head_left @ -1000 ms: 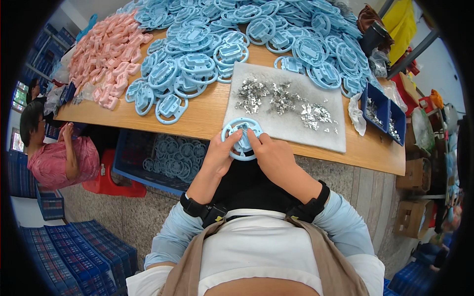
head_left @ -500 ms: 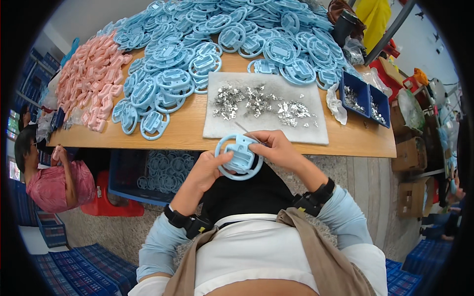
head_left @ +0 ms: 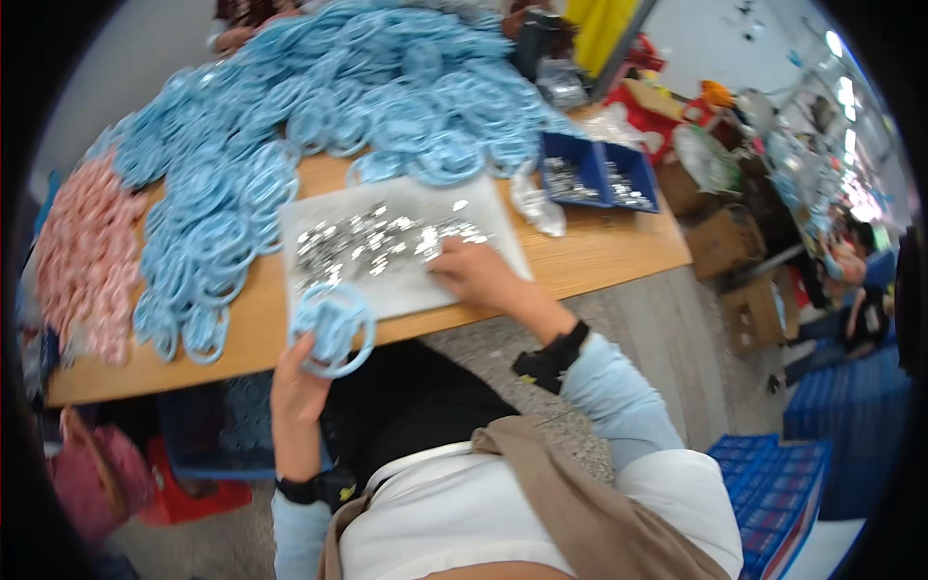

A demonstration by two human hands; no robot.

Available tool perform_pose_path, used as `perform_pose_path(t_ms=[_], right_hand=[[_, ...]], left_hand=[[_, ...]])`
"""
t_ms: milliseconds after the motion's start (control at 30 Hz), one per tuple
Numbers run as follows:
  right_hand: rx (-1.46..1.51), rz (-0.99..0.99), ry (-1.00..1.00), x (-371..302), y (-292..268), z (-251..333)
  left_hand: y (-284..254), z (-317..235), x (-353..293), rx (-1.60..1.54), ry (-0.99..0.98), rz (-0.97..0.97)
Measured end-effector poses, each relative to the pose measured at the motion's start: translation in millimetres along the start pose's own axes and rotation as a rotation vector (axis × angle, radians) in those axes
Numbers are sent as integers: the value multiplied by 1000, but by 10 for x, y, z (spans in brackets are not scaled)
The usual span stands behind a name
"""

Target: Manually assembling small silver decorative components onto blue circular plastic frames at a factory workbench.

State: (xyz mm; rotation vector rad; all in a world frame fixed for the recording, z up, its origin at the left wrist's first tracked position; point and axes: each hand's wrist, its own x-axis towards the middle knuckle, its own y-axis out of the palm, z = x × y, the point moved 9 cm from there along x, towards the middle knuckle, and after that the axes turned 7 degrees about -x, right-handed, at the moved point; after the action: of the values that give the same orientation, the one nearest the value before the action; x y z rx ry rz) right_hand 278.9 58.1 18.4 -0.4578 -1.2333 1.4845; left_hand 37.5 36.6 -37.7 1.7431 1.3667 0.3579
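My left hand (head_left: 298,389) grips a light blue round plastic part (head_left: 334,327), a ring with a raised block inside, by its lower left edge. It is held at the table's front edge, over the near left corner of a white-grey mat (head_left: 406,294). On the mat lie loose heaps of small shiny metal pieces (head_left: 372,240). My right hand (head_left: 479,275) reaches over the mat's right side, fingertips pressed together at these pieces. Whatever is between those fingers is hidden and blurred.
Many blue parts (head_left: 387,97) pile across the back and left of the table, beside pink parts (head_left: 92,251). Two blue bins (head_left: 572,198) of metal pieces stand at right, near a clear plastic bag (head_left: 537,205). A co-worker's pink clothing (head_left: 101,483) shows at lower left.
My view has turned to the right. My right hand has left the blue part and moved to the metal pieces on the mat. My left hand alone holds the part now.
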Motion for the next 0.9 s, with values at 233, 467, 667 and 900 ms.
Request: perform_pose_path(t_ms=[233,467,667,900], right_hand=[[-49,117,-50,127,-23,109],[-24,-51,-80,174,-69,284],[165,-57,-52,63,39,381],[83,-164,205,-134,80,81]], left_hand=[[-166,-47,-86,-197,34,-171],[-162,-83,-93,-162,22,-127],[-91,-76,-148,-219,33,-136],[-81,93,85,14,-1,-20]])
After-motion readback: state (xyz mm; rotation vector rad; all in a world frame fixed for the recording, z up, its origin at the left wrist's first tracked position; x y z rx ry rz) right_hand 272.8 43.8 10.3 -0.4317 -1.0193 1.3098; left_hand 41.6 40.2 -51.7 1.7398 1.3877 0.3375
